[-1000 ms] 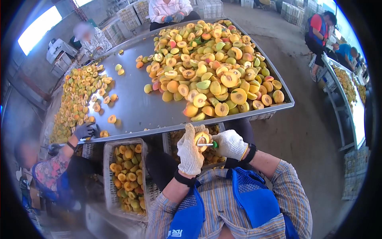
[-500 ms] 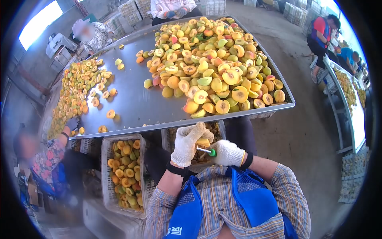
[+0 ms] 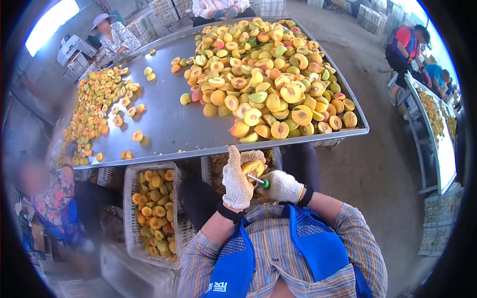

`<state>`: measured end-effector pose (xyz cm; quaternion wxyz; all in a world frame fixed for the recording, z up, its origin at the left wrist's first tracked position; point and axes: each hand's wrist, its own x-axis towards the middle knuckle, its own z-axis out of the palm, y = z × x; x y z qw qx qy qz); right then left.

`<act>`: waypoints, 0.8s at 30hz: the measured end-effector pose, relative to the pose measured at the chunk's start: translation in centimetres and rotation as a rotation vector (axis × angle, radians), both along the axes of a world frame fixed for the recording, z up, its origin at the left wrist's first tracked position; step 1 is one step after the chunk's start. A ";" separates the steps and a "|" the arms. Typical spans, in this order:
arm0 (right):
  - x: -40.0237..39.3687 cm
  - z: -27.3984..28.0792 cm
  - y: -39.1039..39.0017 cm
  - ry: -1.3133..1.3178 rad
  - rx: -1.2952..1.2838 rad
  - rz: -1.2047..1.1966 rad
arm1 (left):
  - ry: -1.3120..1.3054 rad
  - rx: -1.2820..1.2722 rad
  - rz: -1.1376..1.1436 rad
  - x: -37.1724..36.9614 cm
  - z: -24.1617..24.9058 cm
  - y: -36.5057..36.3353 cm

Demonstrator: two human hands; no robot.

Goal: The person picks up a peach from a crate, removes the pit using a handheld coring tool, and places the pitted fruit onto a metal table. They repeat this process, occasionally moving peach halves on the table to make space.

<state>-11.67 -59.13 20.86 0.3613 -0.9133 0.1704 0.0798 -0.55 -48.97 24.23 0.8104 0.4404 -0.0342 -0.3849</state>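
My left hand (image 3: 237,183), in a white knit glove, grips a yellow peach half (image 3: 255,167) with its cut face turned toward my right side. My right hand (image 3: 283,186), also gloved, is closed round the green handle of a pitting tool (image 3: 266,184). The tool's metal shaft reaches to the cut face of the peach half; its tip is hidden there. Both hands are just in front of the metal table's near edge. Below them is a crate (image 3: 204,163) of dark yellow-brown pieces, partly covered by my hands.
The metal table (image 3: 164,109) has a raised rim and carries a big heap of peach halves (image 3: 268,74), with a smaller spread (image 3: 99,107) at left. A white crate (image 3: 130,213) of halves stands left of my legs. Co-workers sit left and across; others work at another table (image 3: 444,149).
My left hand has turned and opened its thumb upward, showing more of the peach half's cut face. The tool stays against the fruit. The co-worker at the far left has shifted an arm.
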 end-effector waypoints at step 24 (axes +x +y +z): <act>2.0 -1.3 -1.1 0.193 -0.183 0.183 | -0.484 0.563 0.848 19.0 -5.8 17.9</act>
